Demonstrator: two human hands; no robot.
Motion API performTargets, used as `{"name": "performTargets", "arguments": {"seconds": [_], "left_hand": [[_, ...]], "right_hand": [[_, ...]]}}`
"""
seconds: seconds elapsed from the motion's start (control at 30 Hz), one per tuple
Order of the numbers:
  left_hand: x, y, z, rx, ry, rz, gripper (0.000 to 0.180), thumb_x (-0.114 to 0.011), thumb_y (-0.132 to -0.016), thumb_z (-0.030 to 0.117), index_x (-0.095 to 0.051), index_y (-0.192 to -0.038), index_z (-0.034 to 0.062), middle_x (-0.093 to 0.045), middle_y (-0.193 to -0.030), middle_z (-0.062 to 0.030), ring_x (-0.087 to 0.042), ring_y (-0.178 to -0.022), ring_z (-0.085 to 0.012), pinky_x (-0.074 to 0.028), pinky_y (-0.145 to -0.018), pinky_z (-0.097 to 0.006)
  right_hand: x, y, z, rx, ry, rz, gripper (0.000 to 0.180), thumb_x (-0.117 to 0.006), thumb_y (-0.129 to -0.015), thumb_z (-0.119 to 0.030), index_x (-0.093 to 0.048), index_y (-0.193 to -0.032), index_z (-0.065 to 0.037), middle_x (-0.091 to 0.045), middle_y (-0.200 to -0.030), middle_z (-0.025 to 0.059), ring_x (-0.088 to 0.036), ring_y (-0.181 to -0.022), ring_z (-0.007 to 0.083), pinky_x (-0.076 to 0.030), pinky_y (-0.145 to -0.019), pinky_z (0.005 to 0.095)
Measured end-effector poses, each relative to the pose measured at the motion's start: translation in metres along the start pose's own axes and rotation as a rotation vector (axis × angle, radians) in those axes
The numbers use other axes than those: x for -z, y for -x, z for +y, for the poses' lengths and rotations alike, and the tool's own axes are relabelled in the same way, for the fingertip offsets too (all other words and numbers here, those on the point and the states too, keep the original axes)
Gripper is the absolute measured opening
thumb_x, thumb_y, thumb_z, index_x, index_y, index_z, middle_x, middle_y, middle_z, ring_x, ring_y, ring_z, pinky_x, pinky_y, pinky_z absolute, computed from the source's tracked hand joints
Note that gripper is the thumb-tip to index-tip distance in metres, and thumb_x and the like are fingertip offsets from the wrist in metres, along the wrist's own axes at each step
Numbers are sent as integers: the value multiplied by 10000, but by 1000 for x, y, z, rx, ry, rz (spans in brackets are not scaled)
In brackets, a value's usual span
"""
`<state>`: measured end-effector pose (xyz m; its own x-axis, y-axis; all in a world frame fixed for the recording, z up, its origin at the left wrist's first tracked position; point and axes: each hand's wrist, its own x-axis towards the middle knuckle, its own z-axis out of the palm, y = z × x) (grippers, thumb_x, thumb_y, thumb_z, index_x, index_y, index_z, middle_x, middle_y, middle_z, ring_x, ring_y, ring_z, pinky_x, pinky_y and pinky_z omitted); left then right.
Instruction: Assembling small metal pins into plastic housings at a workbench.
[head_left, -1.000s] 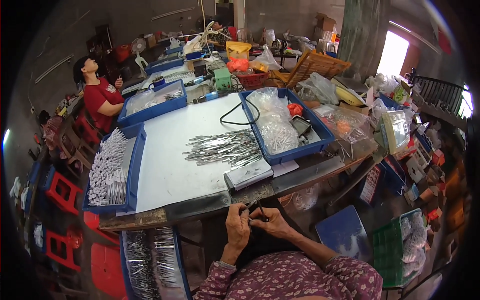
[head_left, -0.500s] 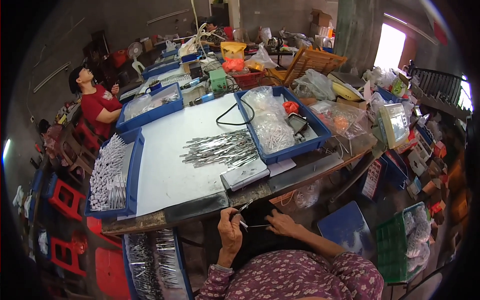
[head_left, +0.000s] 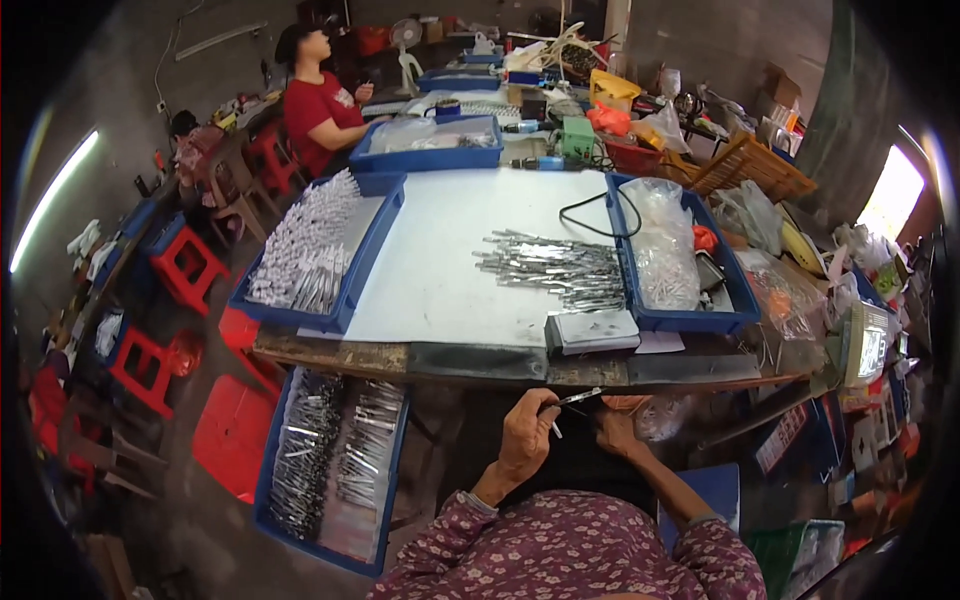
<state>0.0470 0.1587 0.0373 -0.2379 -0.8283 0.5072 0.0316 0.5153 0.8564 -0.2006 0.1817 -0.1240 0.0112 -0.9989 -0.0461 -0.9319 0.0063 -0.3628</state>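
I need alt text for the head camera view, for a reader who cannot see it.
A person's left hand holds a thin metal piece below a worktable, right hand close beside it. The table carries a pile of metal parts between two blue trays. A co-worker sits at the far end.

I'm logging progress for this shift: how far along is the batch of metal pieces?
Looks done: metal pieces laid in rows in the blue tray on the floor. In hand: the left hand pinches one thin metal piece; the right hand is close beside it. Left, it seems: the loose pile of metal pieces on the white tabletop.
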Motion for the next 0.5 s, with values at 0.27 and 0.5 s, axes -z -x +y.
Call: {"name": "performTargets", "arguments": {"seconds": [0.27, 0.5], "left_hand": [[7, -1, -4, -32, 22, 19, 73, -510, -854, -31, -489, -918, -3, -501, -769, -75, -487, -619, -146, -405, -547, -246], [3, 5, -1, -60, 22, -2, 91, -515, -844, -44, -488, -920, -1, -497, -781, -83, -478, -625, -161, -397, -548, -254]], "right_hand": [[-4, -21, -11, 351, 305, -146, 362, -582, -631, -62, -558, -949, 110, -577, -860, 294, -575, -796, 402, -448, -783, 468], [8, -27, -11, 319, 255, -242, 261, -557, -697, -87, -574, -910, 62, -578, -790, 283, -580, -757, 392, -471, -656, 468]]}}
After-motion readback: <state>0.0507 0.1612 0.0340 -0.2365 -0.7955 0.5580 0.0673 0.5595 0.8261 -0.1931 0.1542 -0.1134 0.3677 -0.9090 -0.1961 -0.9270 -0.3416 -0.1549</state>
